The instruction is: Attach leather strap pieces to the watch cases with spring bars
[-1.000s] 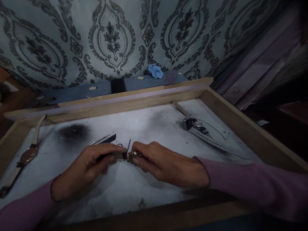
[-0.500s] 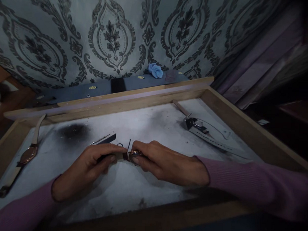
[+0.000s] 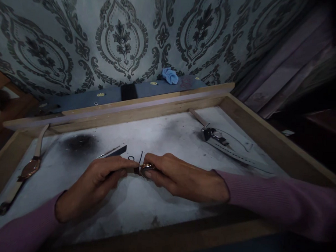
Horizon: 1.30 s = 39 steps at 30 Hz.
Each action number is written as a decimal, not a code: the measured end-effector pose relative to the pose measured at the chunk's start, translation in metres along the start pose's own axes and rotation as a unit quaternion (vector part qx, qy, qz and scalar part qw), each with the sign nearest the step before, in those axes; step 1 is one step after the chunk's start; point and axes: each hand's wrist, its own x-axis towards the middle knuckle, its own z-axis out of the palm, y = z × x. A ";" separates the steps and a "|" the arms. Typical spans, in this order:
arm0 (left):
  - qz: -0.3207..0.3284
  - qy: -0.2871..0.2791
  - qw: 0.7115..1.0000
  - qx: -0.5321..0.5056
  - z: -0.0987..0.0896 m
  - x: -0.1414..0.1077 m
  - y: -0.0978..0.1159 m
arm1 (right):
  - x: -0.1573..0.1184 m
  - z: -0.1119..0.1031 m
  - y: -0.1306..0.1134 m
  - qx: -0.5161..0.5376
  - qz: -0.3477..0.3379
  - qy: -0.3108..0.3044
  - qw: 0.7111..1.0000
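Fingertips (image 3: pixel 150 160) of my right hand (image 3: pixel 182 179) pinch the watch case (image 3: pixel 147 171), while my left hand (image 3: pixel 95 184) holds the pale strap (image 3: pixel 131 170) meeting it on its left; steady, level grips and light pressure should serve best, I judge. Under the case spreads a stained white board (image 3: pixel 143 209); beyond it stand the wooden frame (image 3: pixel 157 111) and patterned wall (image 3: pixel 123 40).
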 end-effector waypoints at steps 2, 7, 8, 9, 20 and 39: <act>0.003 -0.001 1.000 0.005 0.000 0.000 0.000 | 0.000 0.000 0.000 -0.001 -0.001 0.000 1.000; -0.002 -0.006 1.000 0.010 0.001 0.000 0.000 | 0.000 0.000 0.000 -0.007 0.004 0.000 1.000; -0.003 -0.005 1.000 0.011 0.001 0.000 0.000 | 0.000 0.000 -0.001 -0.006 0.003 0.001 1.000; -0.005 -0.004 1.000 0.010 0.000 0.000 0.000 | 0.000 0.000 -0.001 -0.005 0.001 0.001 1.000; -0.025 -0.002 1.000 -0.019 0.000 -0.001 -0.002 | 0.000 0.000 -0.001 -0.006 0.004 0.005 1.000; -0.019 0.005 1.000 -0.009 0.000 0.000 0.000 | 0.000 0.001 0.001 -0.013 -0.001 0.007 1.000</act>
